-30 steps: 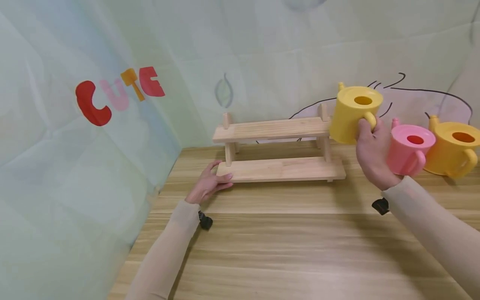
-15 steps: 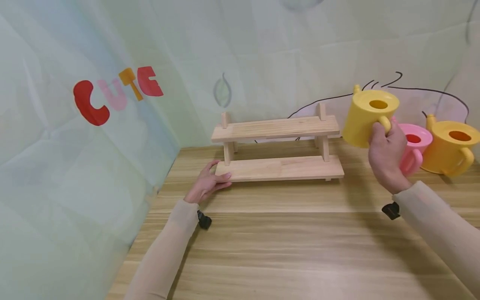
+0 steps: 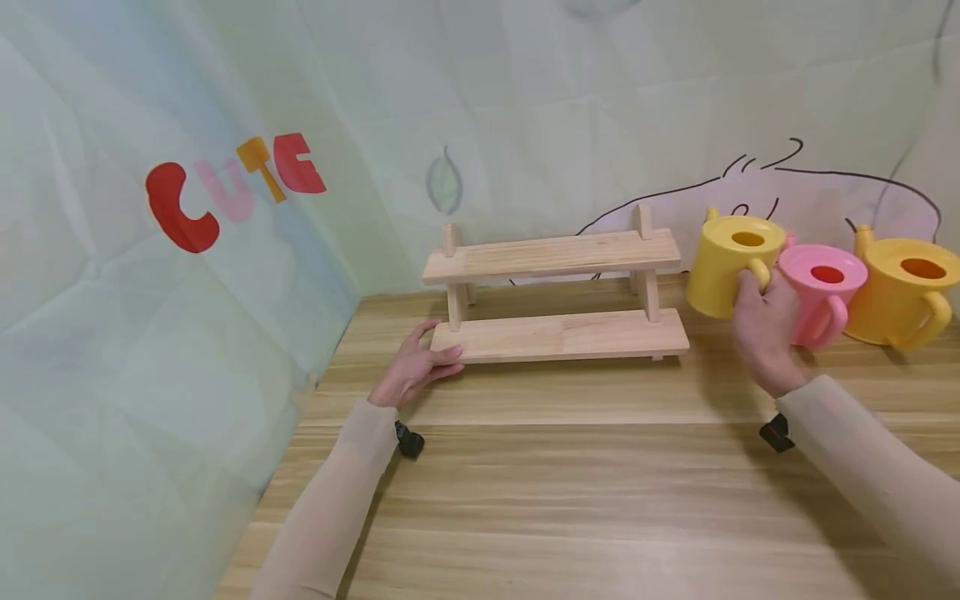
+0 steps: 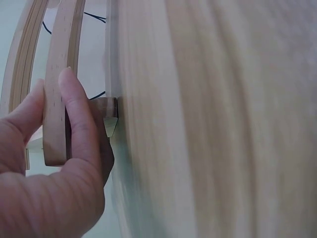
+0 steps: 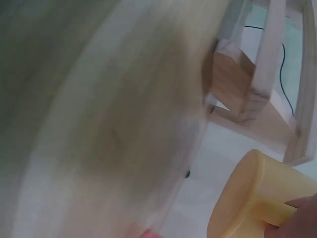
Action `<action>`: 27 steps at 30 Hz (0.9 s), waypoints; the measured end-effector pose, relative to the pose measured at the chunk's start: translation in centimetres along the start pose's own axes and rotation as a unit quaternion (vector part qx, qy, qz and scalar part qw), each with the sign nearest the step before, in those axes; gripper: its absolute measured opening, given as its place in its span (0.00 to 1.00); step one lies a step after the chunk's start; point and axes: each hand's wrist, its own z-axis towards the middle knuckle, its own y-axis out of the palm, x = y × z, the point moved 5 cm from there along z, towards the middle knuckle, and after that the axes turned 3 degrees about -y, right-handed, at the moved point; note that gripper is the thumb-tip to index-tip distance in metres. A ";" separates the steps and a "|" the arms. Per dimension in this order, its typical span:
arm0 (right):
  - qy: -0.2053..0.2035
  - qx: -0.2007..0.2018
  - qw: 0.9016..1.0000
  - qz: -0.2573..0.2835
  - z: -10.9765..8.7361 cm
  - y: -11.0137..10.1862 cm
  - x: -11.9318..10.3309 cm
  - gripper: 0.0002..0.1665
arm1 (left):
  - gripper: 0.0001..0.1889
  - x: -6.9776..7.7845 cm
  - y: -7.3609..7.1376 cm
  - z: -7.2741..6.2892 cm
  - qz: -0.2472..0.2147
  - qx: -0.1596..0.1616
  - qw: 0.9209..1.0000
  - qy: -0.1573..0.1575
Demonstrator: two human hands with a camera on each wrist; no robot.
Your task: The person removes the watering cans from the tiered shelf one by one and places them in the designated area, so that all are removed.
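A two-tier wooden shelf [image 3: 570,335] stands against the back wall in the head view. My left hand [image 3: 409,367] grips the left end of its lower board, thumb on top and fingers underneath; the left wrist view shows the board [image 4: 55,119] pinched between them. To the right of the shelf, my right hand [image 3: 765,333] holds a light yellow toy watering can [image 3: 716,271] by its handle, roughly upright. In the right wrist view, the can's base [image 5: 235,198] shows off the tabletop, and fingers [image 5: 302,220] at its handle.
A pink watering can [image 3: 813,296] stands just right of my right hand, partly hidden by it. Beside that is a darker yellow watering can [image 3: 888,300]. Fabric walls [image 3: 525,108] border the wooden table [image 3: 525,483] at the back and left.
My right hand moved the light yellow can right, away from the shelf, then lowered it beside the pink can. My left hand kept its grip on the shelf.
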 end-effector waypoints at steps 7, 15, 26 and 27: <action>0.015 0.026 0.999 0.026 0.8 0.6 2.1 0.23 | 0.47 0.0 0.0 0.0 0.001 0.001 1.000 0.000; 0.019 0.031 0.999 0.022 2.8 1.5 5.4 0.23 | 0.48 -0.1 -0.1 0.1 -0.001 0.001 1.000 -0.002; 0.045 -0.018 0.999 -0.003 4.2 1.9 7.9 0.24 | 0.48 -0.1 -0.1 0.1 -0.002 0.003 1.000 -0.004; 0.048 -0.021 0.999 0.001 3.9 1.8 7.5 0.23 | 0.48 -0.1 -0.1 0.1 -0.003 0.003 1.000 -0.005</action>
